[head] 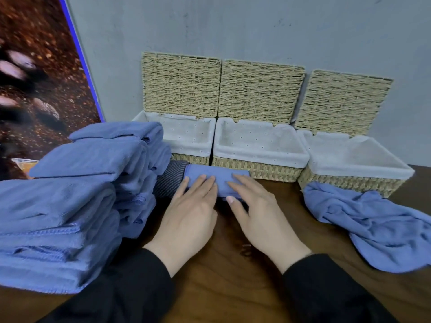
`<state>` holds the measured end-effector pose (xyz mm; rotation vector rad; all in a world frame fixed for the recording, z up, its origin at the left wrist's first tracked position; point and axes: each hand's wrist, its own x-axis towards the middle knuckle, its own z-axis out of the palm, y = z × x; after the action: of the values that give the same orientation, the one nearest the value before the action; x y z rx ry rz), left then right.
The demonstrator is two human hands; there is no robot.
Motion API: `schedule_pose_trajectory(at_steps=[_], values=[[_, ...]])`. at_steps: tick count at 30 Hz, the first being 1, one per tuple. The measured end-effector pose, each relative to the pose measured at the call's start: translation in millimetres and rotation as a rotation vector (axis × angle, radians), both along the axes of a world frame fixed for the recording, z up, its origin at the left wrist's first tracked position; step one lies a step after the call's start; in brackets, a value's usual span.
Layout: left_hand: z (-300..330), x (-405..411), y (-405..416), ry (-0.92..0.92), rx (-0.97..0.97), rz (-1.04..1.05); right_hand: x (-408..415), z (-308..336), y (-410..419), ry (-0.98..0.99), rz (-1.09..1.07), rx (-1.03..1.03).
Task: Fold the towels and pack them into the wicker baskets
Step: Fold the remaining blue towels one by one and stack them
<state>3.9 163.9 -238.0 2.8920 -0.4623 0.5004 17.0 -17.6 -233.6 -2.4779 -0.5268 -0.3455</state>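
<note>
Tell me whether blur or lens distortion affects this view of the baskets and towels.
Head view: wide-angle bending tilts the right basket outward; the poster at left is blurred; the hands on the folded towel are sharp; lighting is even, without glare.
</note>
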Motion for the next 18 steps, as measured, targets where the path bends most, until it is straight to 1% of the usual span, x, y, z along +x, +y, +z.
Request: schedule_pose_trajectory(at_steps=[2, 4, 6, 8, 9, 10, 12, 13, 16, 18], values=[[3.5, -2.1, -2.8, -0.059, -0.084, -0.03, -10.4, 4.3, -13.6, -0.042, -0.003, 0.038], [8.0, -8.4, -11.2, -0.118, -0.17, -0.086, -22.0, 11.9, -39.5, -0.101, -0.055, 0.027], [12.4, -16.6, -24.4, -0.144, -0.237, -0.169, -29.4, 18.7, -77.8, -0.156, -0.156, 0.006], [14.0, -23.1, -41.6, -0.121, -0.275, -0.242, -33.2, 21.1, -122.1, -0.193, -0.293, -0.035], [12.4, -24.8, -51.3, -0.1, -0.289, -0.262, -32.8, 20.3, -144.3, -0.178, -0.361, -0.059], [11.8, -25.6, -61.5, -0.076, -0.298, -0.275, -33.8, 21.7, -161.2, -0.117, -0.444, -0.089], [13.0, -26.6, -81.5, -0.026, -0.286, -0.28, -34.4, 22.7, -185.2, 0.07, -0.548, -0.138], [13.3, -26.0, -90.2, -0.004, -0.277, -0.284, -32.8, 19.1, -193.0, 0.122, -0.538, -0.149], [11.8, -23.3, -111.2, 0.076, -0.28, -0.314, -34.7, 20.1, -188.6, 0.051, -0.434, -0.123], [10.3, -21.0, -121.5, 0.108, -0.331, -0.336, -38.3, 20.6, -170.8, 0.036, -0.312, -0.068]])
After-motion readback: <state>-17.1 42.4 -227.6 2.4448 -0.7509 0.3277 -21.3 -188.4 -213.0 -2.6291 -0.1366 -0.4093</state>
